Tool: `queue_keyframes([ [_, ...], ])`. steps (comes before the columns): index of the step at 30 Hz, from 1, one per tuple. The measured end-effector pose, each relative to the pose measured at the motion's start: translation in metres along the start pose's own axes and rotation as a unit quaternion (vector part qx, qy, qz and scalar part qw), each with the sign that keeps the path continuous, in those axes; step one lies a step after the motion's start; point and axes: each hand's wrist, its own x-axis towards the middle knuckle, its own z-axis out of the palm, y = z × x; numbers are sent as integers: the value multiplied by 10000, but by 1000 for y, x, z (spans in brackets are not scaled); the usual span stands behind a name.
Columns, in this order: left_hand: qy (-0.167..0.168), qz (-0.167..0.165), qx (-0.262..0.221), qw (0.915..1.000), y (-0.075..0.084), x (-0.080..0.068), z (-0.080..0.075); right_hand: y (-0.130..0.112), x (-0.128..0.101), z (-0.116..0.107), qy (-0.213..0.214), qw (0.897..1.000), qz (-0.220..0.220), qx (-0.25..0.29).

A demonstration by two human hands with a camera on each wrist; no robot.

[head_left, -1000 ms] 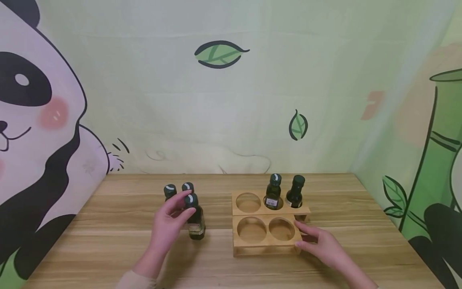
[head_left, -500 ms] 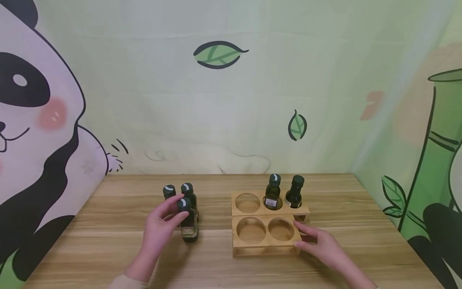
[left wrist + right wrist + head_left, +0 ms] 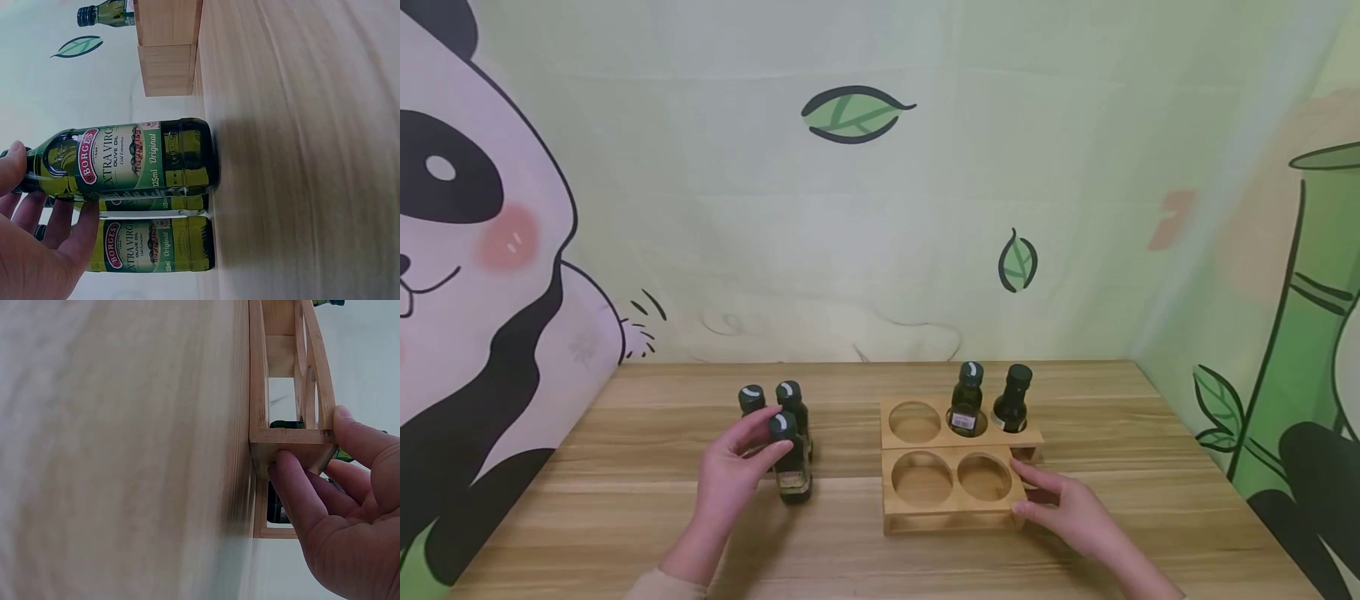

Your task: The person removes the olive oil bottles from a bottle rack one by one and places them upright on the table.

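Head view: nearest the camera, the left hand (image 3: pixel 730 477) is seen with thumb and fingers curled round the neck of a small dark green glass olive-oil bottle with a dark cap (image 3: pixel 792 457), which stands on the light wooden table (image 3: pixel 625 500) just in front of two more capped green bottles (image 3: pixel 771 404); a grasp so high on the neck suits lifting it clear of its neighbours. To the right, the right hand (image 3: pixel 1071 508) is pressed against the near right corner of a stepped two-tier wooden rack with round holes (image 3: pixel 951 479), thumb on top and fingers under the edge, apparently so that the rack is steadied. Both holes of the lower tier are unfilled. Farther back, on the upper tier, two bottles (image 3: pixel 988 400) are seated in the middle and right holes, the left one being open. Behind the table hangs a pale green panda-and-leaf backdrop (image 3: pixel 850 208).
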Motion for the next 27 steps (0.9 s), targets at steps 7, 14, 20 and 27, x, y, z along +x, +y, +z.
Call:
queue_keyframes([
  [7,-12,29,-15,10000,-1,0,0,0,-1,-1,-103,9999,-110,-6],
  [14,-42,9,47,10000,0,0,0,1,-1,-1,-96,10000,-13,6],
  [20,-80,53,48,9999,-1,2,0,1,-1,-1,-130,9999,-38,-26],
  [27,-114,25,95,9999,0,3,0,0,0,0,-70,10000,14,-49],
])
